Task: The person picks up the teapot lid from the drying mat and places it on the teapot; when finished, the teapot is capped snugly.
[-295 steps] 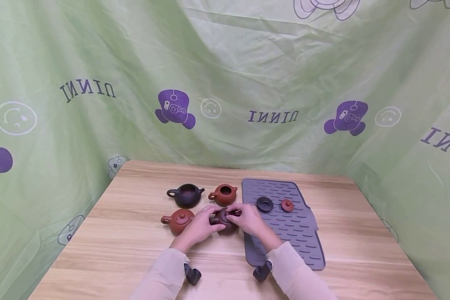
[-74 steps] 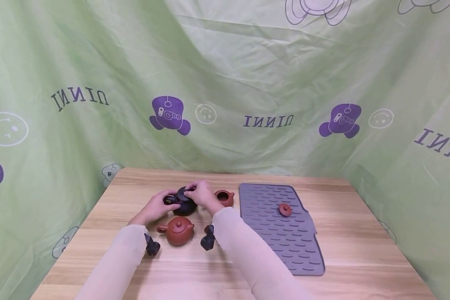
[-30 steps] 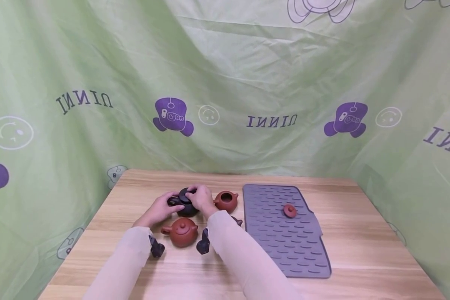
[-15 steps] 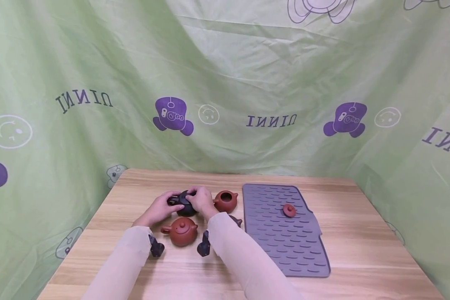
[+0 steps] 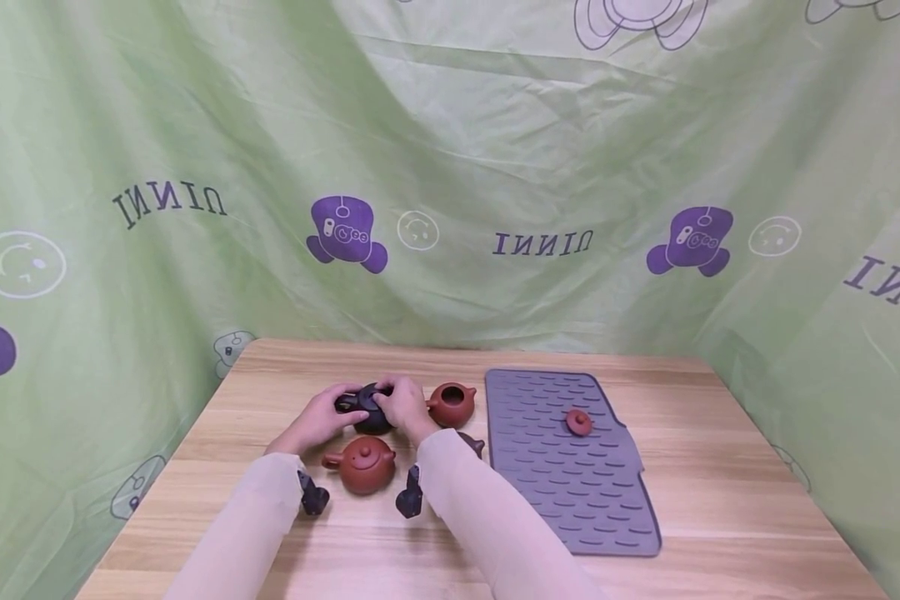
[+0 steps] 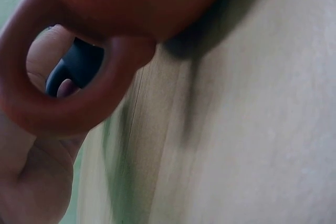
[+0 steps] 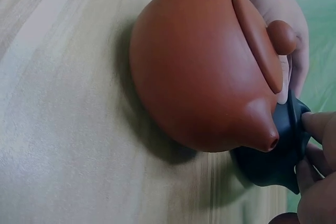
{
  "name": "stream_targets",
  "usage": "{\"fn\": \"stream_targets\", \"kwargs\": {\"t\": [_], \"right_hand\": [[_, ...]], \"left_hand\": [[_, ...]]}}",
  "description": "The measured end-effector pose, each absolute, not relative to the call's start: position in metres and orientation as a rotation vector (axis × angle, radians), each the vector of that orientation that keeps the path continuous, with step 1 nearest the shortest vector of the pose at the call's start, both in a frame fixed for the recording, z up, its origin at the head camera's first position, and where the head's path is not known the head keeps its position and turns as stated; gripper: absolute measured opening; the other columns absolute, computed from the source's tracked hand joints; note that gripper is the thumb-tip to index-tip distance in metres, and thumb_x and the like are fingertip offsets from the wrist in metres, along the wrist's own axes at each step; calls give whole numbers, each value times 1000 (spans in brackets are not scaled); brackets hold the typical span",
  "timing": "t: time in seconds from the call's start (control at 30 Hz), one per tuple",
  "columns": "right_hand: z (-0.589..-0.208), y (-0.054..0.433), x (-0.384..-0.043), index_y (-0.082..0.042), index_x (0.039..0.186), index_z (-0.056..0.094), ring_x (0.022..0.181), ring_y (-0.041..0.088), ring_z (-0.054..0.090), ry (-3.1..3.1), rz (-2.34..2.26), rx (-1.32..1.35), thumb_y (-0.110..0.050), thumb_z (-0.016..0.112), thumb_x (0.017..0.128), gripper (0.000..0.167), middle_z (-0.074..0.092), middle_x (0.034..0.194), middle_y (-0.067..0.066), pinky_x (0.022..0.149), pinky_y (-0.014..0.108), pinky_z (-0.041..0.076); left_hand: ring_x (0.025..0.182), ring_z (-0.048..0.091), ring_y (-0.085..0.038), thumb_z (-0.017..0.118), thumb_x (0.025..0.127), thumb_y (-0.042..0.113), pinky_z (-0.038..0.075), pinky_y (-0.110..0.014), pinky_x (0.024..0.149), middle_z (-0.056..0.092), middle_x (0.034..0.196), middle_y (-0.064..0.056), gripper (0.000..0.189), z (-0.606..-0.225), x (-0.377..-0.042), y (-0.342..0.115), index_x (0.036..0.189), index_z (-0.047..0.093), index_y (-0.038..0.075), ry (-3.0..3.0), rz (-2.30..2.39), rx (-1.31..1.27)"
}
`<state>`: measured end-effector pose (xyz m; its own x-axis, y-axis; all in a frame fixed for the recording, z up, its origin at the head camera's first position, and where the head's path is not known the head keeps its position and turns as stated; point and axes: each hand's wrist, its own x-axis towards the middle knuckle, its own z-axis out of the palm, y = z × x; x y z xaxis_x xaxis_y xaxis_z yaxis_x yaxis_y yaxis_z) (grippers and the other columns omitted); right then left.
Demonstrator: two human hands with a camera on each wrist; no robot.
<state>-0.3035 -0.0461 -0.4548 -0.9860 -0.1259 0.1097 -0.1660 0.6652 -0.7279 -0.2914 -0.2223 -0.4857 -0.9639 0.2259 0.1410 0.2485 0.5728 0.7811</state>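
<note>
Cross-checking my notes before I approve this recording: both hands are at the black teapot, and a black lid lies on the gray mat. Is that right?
Not quite: the lid on the gray mat is red, not black, as the head view shows. The left hand and right hand are indeed at the black teapot.

On the green curtain (image 5: 457,125), mirror-reversed dark capitals (image 5: 543,242) appear as INNIU, whole at left and centre and cut off by the frame at right. Tiny marks on the curtain's purple figures (image 5: 342,231) are too small to read.
</note>
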Motion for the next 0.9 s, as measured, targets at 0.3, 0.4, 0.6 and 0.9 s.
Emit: {"fn": "stream_targets", "kwargs": {"t": [0.3, 0.4, 0.6, 0.9], "right_hand": [[-455, -45, -300, -15, 101, 72, 102, 23, 61, -2829, 1240, 294, -19, 76, 86, 16, 68, 103, 6, 91, 34, 46], [-456, -44, -301, -15, 103, 72, 103, 24, 61, -2840, 1242, 304, -20, 77, 85, 18, 68, 105, 6, 92, 36, 46], [-457, -41, -304, -16, 104, 73, 106, 25, 61, -2866, 1278, 292, -22, 76, 86, 20, 69, 106, 6, 101, 49, 39], [-457, -39, -306, -16, 103, 74, 105, 23, 61, -2845, 1309, 308, -20, 76, 86, 18, 69, 105, 6, 96, 39, 42]], "left_hand": [[102, 56, -32, 77, 86, 19, 50, -36, 76, 56, 127, -23, 54, -491, -293, -223, 132, 55, 0, -2741, -1412, -420], [105, 56, -33, 77, 86, 18, 50, -39, 80, 56, 127, -23, 54, -493, -294, -224, 131, 55, 0, -2734, -1402, -424], [118, 51, -37, 76, 86, 19, 39, -50, 100, 57, 127, -22, 53, -495, -295, -224, 131, 56, -1, -2734, -1336, -447], [119, 51, -38, 76, 86, 23, 38, -52, 101, 57, 128, -23, 55, -492, -295, -224, 132, 56, 0, -2753, -1324, -437]]}}
